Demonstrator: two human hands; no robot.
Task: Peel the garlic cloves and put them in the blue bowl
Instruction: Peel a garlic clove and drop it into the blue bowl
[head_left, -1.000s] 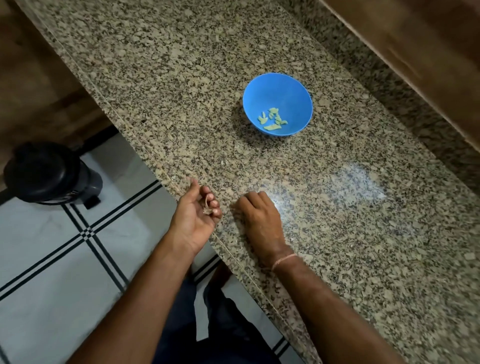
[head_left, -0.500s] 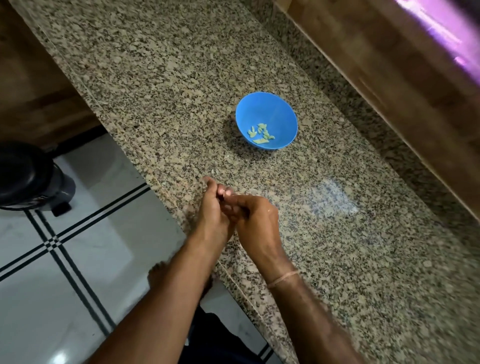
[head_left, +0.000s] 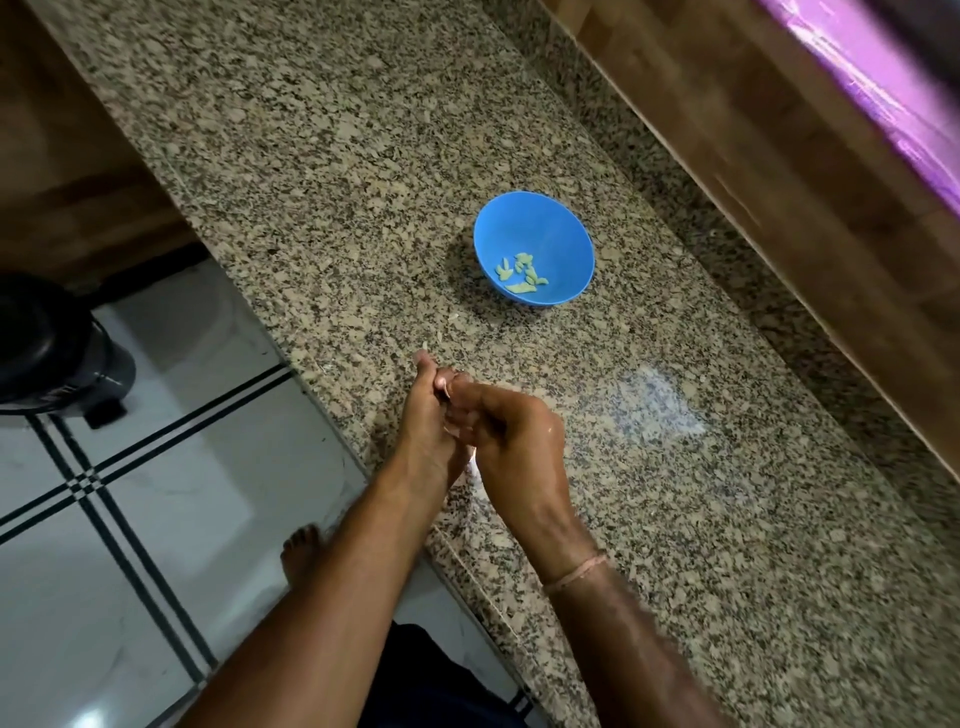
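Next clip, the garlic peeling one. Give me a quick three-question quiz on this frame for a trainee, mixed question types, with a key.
1. True or false: the blue bowl is empty.
2. Where are the left hand and right hand? A) inside the bowl; B) together over the countertop near its front edge, apart from the bowl; C) gripping a knife.
3. Which wrist wears the thin band?
Key: 1 false, peeled cloves lie in it. 2 B; the fingertips seem to pinch a small pale piece, likely a garlic clove. 3 the right.
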